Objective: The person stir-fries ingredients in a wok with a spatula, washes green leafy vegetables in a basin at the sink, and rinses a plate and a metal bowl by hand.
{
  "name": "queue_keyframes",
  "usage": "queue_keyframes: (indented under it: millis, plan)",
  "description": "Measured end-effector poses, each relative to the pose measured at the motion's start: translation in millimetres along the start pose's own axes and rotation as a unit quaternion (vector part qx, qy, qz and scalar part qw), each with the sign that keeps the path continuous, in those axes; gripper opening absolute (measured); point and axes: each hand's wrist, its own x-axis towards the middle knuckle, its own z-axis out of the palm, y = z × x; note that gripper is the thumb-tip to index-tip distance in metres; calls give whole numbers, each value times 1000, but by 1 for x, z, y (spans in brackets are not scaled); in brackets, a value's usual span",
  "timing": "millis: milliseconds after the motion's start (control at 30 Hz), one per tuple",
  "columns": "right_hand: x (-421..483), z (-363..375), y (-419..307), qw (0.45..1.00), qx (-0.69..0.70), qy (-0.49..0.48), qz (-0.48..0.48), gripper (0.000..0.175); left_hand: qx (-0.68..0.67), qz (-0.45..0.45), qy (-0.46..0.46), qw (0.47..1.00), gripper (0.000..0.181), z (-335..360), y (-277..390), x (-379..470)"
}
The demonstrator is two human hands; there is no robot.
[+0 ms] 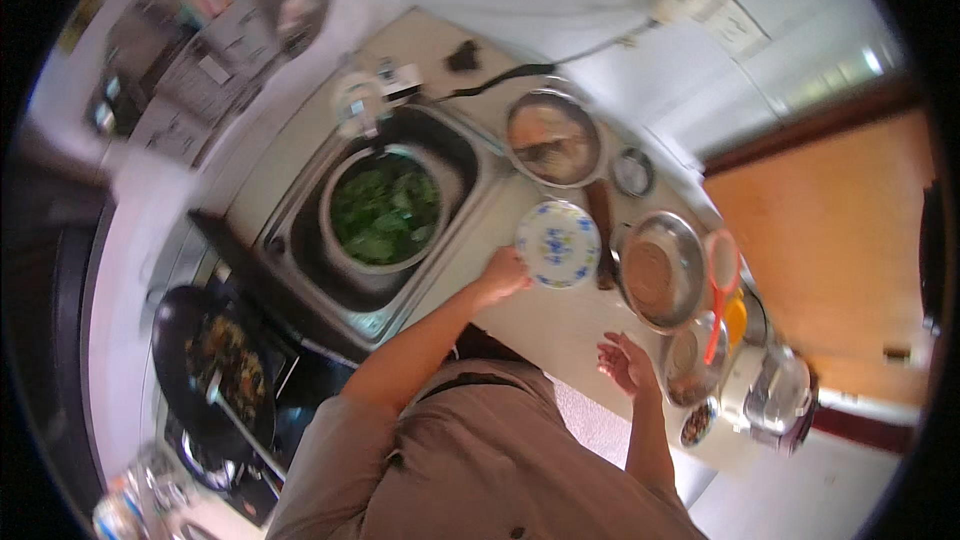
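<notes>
My left hand grips the near left rim of a white plate with a blue and green pattern. The plate is over the pale countertop; whether it touches the surface is unclear. My right hand is held over the counter's front edge, fingers apart, with nothing in it. Closest to that hand is a metal bowl. Beyond it stands a larger steel basin with a brownish round shape inside. A dark brown wooden handle or stick lies just right of the plate.
On the left, leafy greens fill a bowl in the steel sink. A wok of food with a spatula sits on the stove. Toward the wall are a steel pot, an orange-handled strainer and a small dish.
</notes>
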Motion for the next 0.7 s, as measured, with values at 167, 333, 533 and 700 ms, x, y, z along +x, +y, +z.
queue_keyframes:
  millis: [167,333,533,700]
  plan:
    - [4,33,26,995,-89,-46,29,26,115,-9,21,993,14,3,23,-14]
    - [16,69,29,980,-149,-128,41,23,157,129,278,939,17,-49,1,-20]
    - [60,151,24,945,-259,-187,71,40,241,21,506,828,50,-178,-26,-36]
    - [131,228,29,897,-333,-290,-17,38,183,-169,479,842,94,-223,-32,-48]
